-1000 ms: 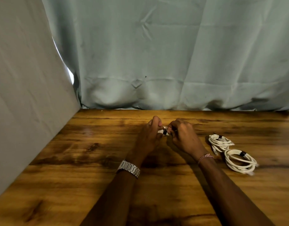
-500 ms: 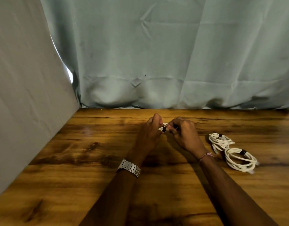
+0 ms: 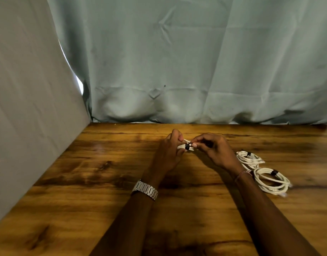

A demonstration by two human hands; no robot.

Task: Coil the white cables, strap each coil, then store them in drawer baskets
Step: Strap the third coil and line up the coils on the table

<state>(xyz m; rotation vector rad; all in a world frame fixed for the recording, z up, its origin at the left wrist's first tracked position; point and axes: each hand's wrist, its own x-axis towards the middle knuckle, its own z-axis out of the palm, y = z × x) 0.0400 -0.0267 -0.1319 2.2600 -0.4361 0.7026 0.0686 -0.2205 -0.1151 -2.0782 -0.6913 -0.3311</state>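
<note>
From the head camera, both hands meet above the far middle of the wooden bench (image 3: pixel 107 182), holding a small bundle of white cable (image 3: pixel 184 146) between them. The left hand (image 3: pixel 169 152) has its fingers curled round the left end of the bundle, thumb on top. The right hand (image 3: pixel 214 150) pinches at the bundle's right side with thumb and forefinger, right beside a black strap (image 3: pixel 187 147) that wraps the cable's middle; its other fingers are curled. How much of the cable lies inside the palms cannot be told. To the right of the right wrist, two more white coils lie flat on the bench: a far coil (image 3: pixel 248 158) and a near coil (image 3: pixel 271 180), touching or almost touching each other, each bound by a black strap. A metal watch (image 3: pixel 145 189) sits on the left wrist and a thin bracelet (image 3: pixel 242 174) on the right. A pale green curtain (image 3: pixel 196 61) hangs behind the bench, and a grey panel (image 3: pixel 29 108) stands along its left edge.
</note>
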